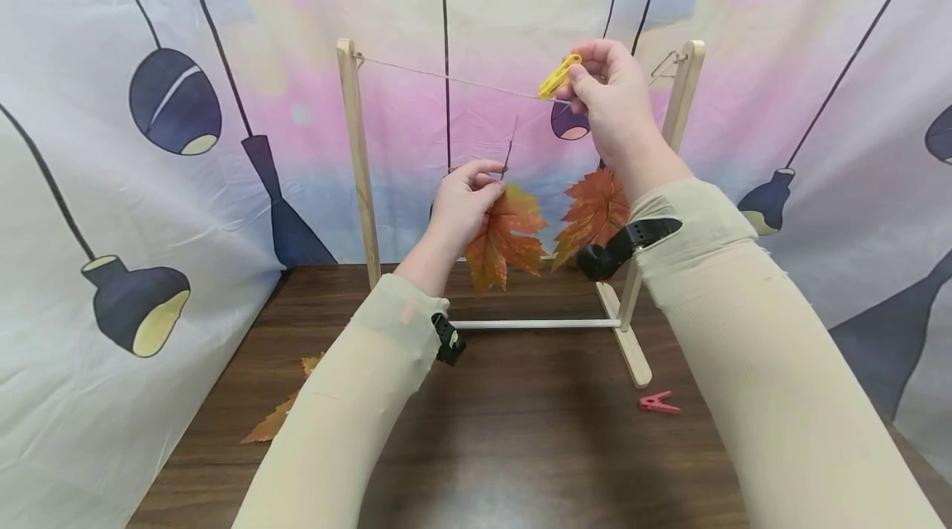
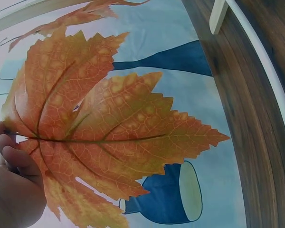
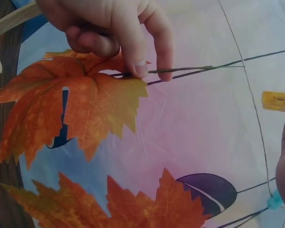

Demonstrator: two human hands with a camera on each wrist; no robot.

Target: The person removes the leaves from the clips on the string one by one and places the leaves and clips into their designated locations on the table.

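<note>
My left hand (image 1: 467, 202) pinches the thin stem of an orange maple leaf (image 1: 507, 235), whose blade hangs below the fingers. In the left wrist view the leaf (image 2: 104, 114) spreads wide beside the fingertips. My right hand (image 1: 611, 91) holds a yellow clothespin (image 1: 559, 77) between thumb and fingers, right by the string (image 1: 446, 76). The right wrist view shows the leaf's stem tip close to the string (image 3: 254, 107), with the clothespin (image 3: 274, 101) on the string's other side. A second maple leaf (image 1: 597, 207) hangs to the right, partly behind my right wrist.
Wooden posts (image 1: 359, 173) carry the string, with a white crossbar (image 1: 535, 324) low between them. A pink clothespin (image 1: 658, 403) lies on the brown table (image 1: 521, 446) at right. Another leaf (image 1: 275, 420) lies at left, partly under my sleeve. A teal clip (image 3: 274, 200) sits on the string.
</note>
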